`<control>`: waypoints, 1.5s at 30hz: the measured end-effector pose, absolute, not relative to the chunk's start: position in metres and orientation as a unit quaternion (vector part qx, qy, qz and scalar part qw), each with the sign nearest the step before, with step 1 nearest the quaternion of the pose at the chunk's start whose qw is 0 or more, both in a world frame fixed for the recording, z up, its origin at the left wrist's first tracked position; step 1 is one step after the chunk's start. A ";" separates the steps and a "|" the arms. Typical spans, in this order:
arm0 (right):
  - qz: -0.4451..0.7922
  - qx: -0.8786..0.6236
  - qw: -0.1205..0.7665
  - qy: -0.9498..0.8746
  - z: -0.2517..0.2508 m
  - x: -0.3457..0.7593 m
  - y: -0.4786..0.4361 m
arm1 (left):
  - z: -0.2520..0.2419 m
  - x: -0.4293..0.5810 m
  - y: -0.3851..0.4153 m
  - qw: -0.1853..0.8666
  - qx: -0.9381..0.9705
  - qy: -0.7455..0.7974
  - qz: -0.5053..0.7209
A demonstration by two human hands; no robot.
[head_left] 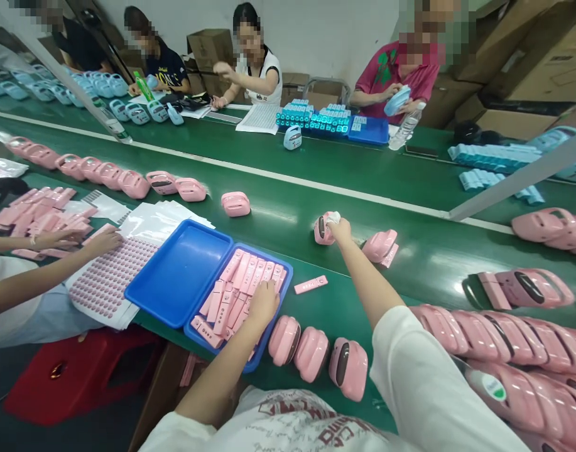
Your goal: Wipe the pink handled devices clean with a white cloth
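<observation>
My left hand is over a blue tray of pink plastic bars, its fingers curled onto a bar at the right side; the fingertips are partly hidden. On the green belt, my right hand pinches a white cloth against a pink plastic housing with a dark panel. Right of it lies another pink housing with a bar beside it. A single pink bar rests between the tray and the belt. Nearest my body stand three pink housings.
Rows of pink housings crowd the right side. An empty blue tray and a sticker sheet lie left, beside a co-worker's hands. Across the belt, people handle blue housings. A slanted post crosses the right.
</observation>
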State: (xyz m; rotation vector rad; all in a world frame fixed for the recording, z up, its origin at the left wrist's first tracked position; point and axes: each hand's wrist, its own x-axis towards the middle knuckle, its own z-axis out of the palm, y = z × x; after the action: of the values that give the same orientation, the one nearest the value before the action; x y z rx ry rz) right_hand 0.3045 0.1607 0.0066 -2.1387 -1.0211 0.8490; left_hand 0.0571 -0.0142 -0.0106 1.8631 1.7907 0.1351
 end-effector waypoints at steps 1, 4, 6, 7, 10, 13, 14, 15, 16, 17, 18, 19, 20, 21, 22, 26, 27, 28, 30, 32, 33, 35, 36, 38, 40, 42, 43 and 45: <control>0.326 -0.810 0.306 -0.380 0.001 0.305 0.167 | -0.013 0.063 -0.011 0.277 0.687 0.671 0.046; 0.339 -0.809 0.313 -0.363 -0.010 0.307 0.176 | -0.021 0.077 -0.004 0.297 0.663 0.686 0.045; 0.345 -0.806 0.326 -0.354 -0.011 0.313 0.176 | -0.025 0.081 0.000 0.317 0.648 0.690 0.058; 0.345 -0.803 0.335 -0.352 -0.009 0.317 0.173 | -0.026 0.080 0.003 0.331 0.642 0.688 0.068; 0.325 -0.785 0.383 -0.362 0.002 0.327 0.153 | -0.024 0.072 0.006 0.397 0.624 0.666 0.098; 0.309 -0.751 0.433 -0.392 0.013 0.317 0.113 | -0.015 0.062 0.001 0.483 0.601 0.626 0.117; 0.313 -0.736 0.443 -0.405 0.015 0.308 0.095 | -0.009 0.061 -0.003 0.508 0.593 0.612 0.127; 0.323 -0.719 0.448 -0.422 0.016 0.296 0.076 | -0.003 0.060 -0.008 0.531 0.585 0.595 0.145; 0.334 -0.700 0.450 -0.443 0.016 0.282 0.055 | 0.004 0.060 -0.014 0.549 0.581 0.577 0.169; 0.341 -0.682 0.451 -0.464 0.015 0.267 0.035 | 0.011 0.060 -0.019 0.557 0.583 0.558 0.197; 0.343 -0.653 0.455 -0.499 0.013 0.252 0.015 | 0.018 0.062 -0.025 0.552 0.594 0.540 0.226; 0.309 -0.598 0.452 -0.585 0.012 0.239 -0.004 | 0.025 0.063 -0.030 0.533 0.612 0.527 0.252; 0.253 -0.562 0.448 -0.648 0.012 0.229 -0.020 | 0.032 0.064 -0.035 0.505 0.635 0.519 0.270; 0.196 -0.526 0.438 -0.703 0.012 0.222 -0.035 | 0.038 0.066 -0.040 0.473 0.659 0.516 0.276; 0.140 -0.492 0.424 -0.748 0.014 0.219 -0.046 | 0.044 0.067 -0.045 0.447 0.677 0.515 0.277; 0.043 -0.424 0.383 -0.820 0.033 0.235 -0.067 | 0.060 0.072 -0.072 0.412 0.707 0.499 0.285; 0.038 -0.433 0.383 -0.816 0.039 0.241 -0.070 | 0.063 0.073 -0.079 0.407 0.712 0.491 0.293; 0.033 -0.448 0.386 -0.806 0.045 0.245 -0.074 | 0.065 0.074 -0.086 0.403 0.715 0.485 0.302; 0.023 -0.461 0.394 -0.795 0.056 0.246 -0.087 | 0.069 0.076 -0.097 0.403 0.710 0.476 0.326; 0.021 -0.422 0.391 -0.817 0.065 0.239 -0.106 | 0.073 0.075 -0.103 0.409 0.694 0.472 0.358; 0.020 -0.390 0.388 -0.835 0.070 0.235 -0.115 | 0.076 0.075 -0.104 0.411 0.688 0.470 0.371; 0.004 -0.351 0.392 -0.851 0.079 0.231 -0.131 | 0.084 0.073 -0.106 0.410 0.686 0.464 0.383; -0.011 -0.359 0.403 -0.842 0.083 0.232 -0.135 | 0.089 0.073 -0.106 0.402 0.693 0.458 0.386; -0.038 -0.418 0.433 -0.798 0.093 0.238 -0.139 | 0.099 0.074 -0.106 0.375 0.714 0.441 0.394; -0.049 -0.470 0.450 -0.758 0.102 0.243 -0.141 | 0.107 0.077 -0.109 0.351 0.729 0.420 0.411; -0.045 -0.445 0.442 -0.778 0.109 0.244 -0.145 | 0.112 0.081 -0.113 0.350 0.723 0.409 0.434; -0.041 -0.417 0.433 -0.798 0.111 0.244 -0.148 | 0.113 0.082 -0.115 0.356 0.716 0.407 0.443; -0.022 -0.400 0.429 -0.810 0.114 0.246 -0.152 | 0.115 0.083 -0.120 0.356 0.719 0.403 0.440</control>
State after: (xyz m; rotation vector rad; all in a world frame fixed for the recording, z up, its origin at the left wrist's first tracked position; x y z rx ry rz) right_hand 0.2462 -0.1518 0.1142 -0.9982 -2.0205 -0.0542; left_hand 0.0834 -0.1203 0.1153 1.8577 1.0408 1.1368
